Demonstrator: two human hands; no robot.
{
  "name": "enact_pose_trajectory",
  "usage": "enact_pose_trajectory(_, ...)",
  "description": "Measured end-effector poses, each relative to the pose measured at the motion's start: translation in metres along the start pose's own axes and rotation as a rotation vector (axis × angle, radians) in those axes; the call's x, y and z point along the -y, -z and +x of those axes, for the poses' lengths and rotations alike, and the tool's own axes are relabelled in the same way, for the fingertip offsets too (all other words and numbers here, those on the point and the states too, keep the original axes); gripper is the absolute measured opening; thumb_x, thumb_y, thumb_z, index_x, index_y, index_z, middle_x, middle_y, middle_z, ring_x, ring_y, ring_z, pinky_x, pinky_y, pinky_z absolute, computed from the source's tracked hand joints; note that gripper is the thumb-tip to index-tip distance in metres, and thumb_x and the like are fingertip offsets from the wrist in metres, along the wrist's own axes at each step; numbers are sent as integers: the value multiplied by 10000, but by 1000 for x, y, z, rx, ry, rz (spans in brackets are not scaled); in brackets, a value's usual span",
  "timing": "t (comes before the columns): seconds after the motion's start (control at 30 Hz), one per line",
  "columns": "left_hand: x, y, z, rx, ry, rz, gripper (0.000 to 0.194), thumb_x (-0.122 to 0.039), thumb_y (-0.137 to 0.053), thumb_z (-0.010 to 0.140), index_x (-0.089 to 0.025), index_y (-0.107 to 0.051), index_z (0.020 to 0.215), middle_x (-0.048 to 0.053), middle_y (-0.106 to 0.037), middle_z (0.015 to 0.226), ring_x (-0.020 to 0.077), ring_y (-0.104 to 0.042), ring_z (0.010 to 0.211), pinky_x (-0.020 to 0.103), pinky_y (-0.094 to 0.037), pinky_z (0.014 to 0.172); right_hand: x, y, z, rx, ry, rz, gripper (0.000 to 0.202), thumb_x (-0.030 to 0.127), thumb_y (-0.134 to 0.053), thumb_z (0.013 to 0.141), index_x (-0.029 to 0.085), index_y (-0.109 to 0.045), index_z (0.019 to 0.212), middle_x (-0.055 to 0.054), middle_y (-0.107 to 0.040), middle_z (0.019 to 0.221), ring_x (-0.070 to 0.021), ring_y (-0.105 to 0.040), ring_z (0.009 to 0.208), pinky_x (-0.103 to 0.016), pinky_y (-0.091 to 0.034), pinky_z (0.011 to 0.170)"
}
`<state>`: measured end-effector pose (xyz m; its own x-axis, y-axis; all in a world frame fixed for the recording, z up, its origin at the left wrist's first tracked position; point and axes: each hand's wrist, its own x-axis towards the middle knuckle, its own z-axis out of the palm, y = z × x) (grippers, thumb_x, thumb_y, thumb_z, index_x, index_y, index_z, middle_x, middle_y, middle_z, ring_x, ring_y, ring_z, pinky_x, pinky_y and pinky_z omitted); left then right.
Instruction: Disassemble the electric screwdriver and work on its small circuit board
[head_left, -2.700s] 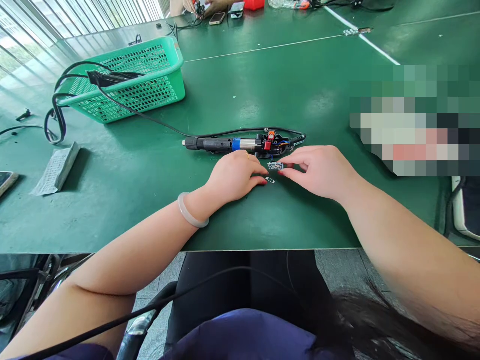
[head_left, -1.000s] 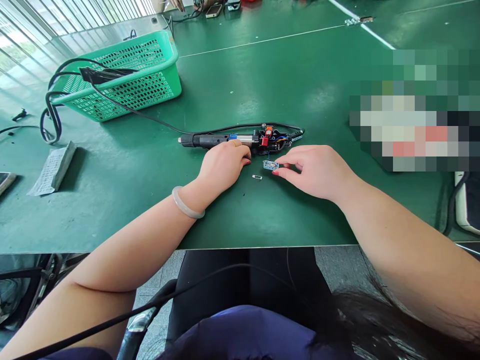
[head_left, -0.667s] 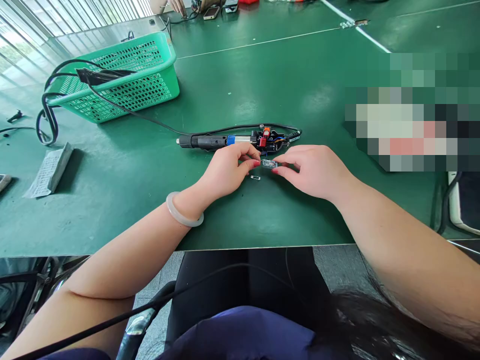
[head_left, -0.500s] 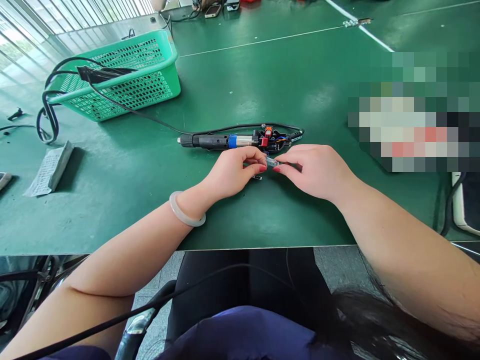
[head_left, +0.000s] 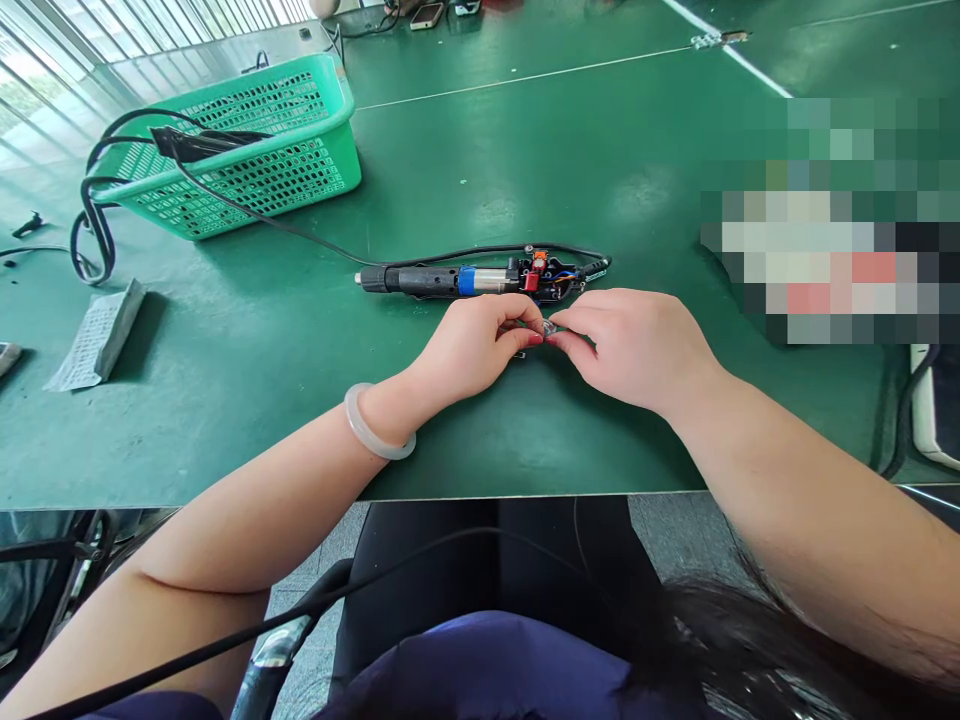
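Both hands meet over the green table. My left hand (head_left: 484, 342), with a pale bangle (head_left: 373, 425) at its wrist, pinches a small shiny, glassy-looking piece (head_left: 549, 328) between thumb and fingers. From the other side, my right hand (head_left: 637, 345) pinches the same piece with thumb and index finger. Its kind is unclear, since the fingertips cover most of it. Just beyond the hands lies an electric screwdriver (head_left: 420, 282) with a black front, blue ring and silver section; its rear end is uncovered, baring wires and a red part (head_left: 532, 281). Another tiny item (head_left: 521, 354) shows beneath my left fingers.
A green perforated basket (head_left: 247, 165) holding a black cable bundle (head_left: 202, 145) stands back left, its cord running to the screwdriver. A paper-wrapped block (head_left: 101, 335) lies at left. Blurred items (head_left: 832, 265) occupy the right. The table's front edge (head_left: 525, 497) is close to my body.
The fingertips of both hands have come closer together, and less of the small piece shows between them. The screwdriver stays in place; the view has shifted slightly.
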<state>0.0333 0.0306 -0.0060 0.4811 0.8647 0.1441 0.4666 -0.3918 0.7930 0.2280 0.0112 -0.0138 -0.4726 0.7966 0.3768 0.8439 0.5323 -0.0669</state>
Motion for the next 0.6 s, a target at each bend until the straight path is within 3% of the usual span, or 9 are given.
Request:
enact_pose_trajectory(0.2, 2, 0, 3, -24, 78, -71, 95, -173, -607, 795, -162, -696, 827, 6, -701, 805, 114, -571, 692, 269, -461, 710, 3, 3, 0, -122, -67, 197, 193, 270, -603, 853, 224, -728, 993, -45, -741, 921, -193, -654, 749, -335, -488, 668)
enact_pose_trajectory(0.3, 1, 0, 4, -14, 118, -100, 82, -186, -630, 789, -164, -699, 826, 2, -695, 790, 114, -561, 687, 272, -452, 698, 5, 3, 0, -181, -43, 330, 149, 230, -599, 856, 236, -714, 951, -37, -730, 1038, -180, -672, 807, -328, -524, 706)
enact_pose_trajectory(0.4, 1, 1, 3, 0, 164, -122, 70, -191, -645, 787, -157, -702, 813, -2, -679, 745, 108, -546, 665, 268, -442, 674, 6, 1, 1, -231, 11, 368, 134, 211, -575, 879, 238, -706, 879, -23, -736, 1014, -190, -682, 932, -334, -538, 808)
enact_pose_trajectory(0.6, -4, 2, 3, 11, 279, -265, 58, -175, -658, 797, -137, -687, 763, 13, -677, 687, 109, -591, 648, 275, -480, 683, 6, -2, 4, -185, 10, 370, 180, 246, -533, 914, 257, -688, 823, -12, -738, 980, -198, -684, 953, -367, -534, 884)
